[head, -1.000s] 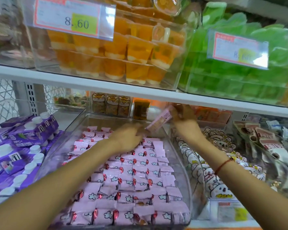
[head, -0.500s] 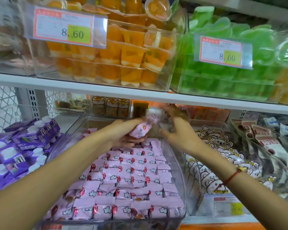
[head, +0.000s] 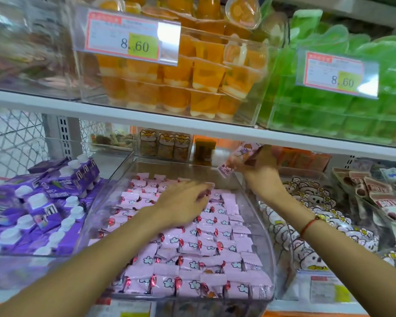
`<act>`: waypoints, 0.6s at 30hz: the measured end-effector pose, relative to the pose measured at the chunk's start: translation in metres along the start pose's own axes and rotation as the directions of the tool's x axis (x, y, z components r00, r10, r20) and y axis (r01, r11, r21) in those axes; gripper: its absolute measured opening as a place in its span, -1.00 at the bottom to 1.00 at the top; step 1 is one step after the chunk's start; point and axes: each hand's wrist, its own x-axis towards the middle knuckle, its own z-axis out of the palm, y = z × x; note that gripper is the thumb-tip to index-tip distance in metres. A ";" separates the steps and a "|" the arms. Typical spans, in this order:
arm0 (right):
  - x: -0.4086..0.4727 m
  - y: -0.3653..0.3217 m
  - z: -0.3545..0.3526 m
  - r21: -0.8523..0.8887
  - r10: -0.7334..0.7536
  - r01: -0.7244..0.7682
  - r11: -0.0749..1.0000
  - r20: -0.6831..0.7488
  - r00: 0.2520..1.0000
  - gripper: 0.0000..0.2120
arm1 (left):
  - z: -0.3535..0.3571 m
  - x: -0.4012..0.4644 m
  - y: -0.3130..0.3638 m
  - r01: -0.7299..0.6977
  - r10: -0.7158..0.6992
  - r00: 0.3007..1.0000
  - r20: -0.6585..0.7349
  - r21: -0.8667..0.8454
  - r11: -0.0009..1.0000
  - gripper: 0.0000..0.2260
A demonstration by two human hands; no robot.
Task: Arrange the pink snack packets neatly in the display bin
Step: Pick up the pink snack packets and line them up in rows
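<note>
A clear display bin [head: 264, 227] on the lower shelf holds several rows of pink snack packets [head: 192, 259] printed with white flowers. My left hand [head: 183, 202] lies palm down over the packets in the far middle of the bin; blur hides whether its fingers pinch one. My right hand [head: 258, 170] is raised at the bin's far right corner, just under the upper shelf, and grips a bundle of pink packets [head: 238, 159] that sticks out to the left.
A bin of purple cartons with white caps [head: 44, 202] stands to the left, a bin of bear-print packets [head: 306, 202] to the right. The white upper shelf [head: 192, 124] hangs low overhead, with tubs of orange jelly cups [head: 181, 72] and green jelly [head: 329, 99].
My hands met over the far end with a packet between them. Now my left hand has dropped onto the rows, and my right hand has drawn back right with the bundle.
</note>
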 end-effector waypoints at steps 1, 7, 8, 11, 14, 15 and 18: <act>0.003 0.001 0.005 -0.007 0.013 -0.014 1.000 -0.016 1.000 -0.69 | 0.003 0.001 -0.002 -0.018 0.018 1.000 0.008 0.085 0.996 -0.62; 0.015 0.012 0.020 -0.286 0.125 -0.068 0.956 0.188 0.974 -0.53 | 0.009 0.003 -0.007 -0.024 0.020 0.999 0.028 0.151 0.988 -0.59; 0.016 0.011 0.020 -0.328 0.126 -0.048 0.944 0.220 0.967 -0.53 | 0.009 0.003 -0.007 -0.025 0.021 0.999 0.030 0.151 0.988 -0.59; 0.021 0.003 0.019 -0.543 0.085 0.098 0.834 0.302 0.949 -0.63 | 0.008 0.003 -0.007 -0.021 0.017 1.000 0.026 0.143 0.989 -0.59; 0.024 -0.001 0.016 -0.704 0.177 0.307 0.640 0.524 0.833 -0.73 | 0.008 0.003 -0.007 -0.030 0.025 0.999 0.033 0.141 0.990 -0.59; 0.024 -0.002 0.016 -0.715 0.233 0.364 0.597 0.588 0.774 -0.75 | 0.008 0.003 -0.007 -0.032 0.028 0.999 0.033 0.143 0.989 -0.59; 0.027 -0.005 0.016 -0.710 0.313 0.438 0.552 0.663 0.680 -0.73 | 0.008 0.004 -0.007 -0.030 0.026 0.999 0.032 0.140 0.990 -0.59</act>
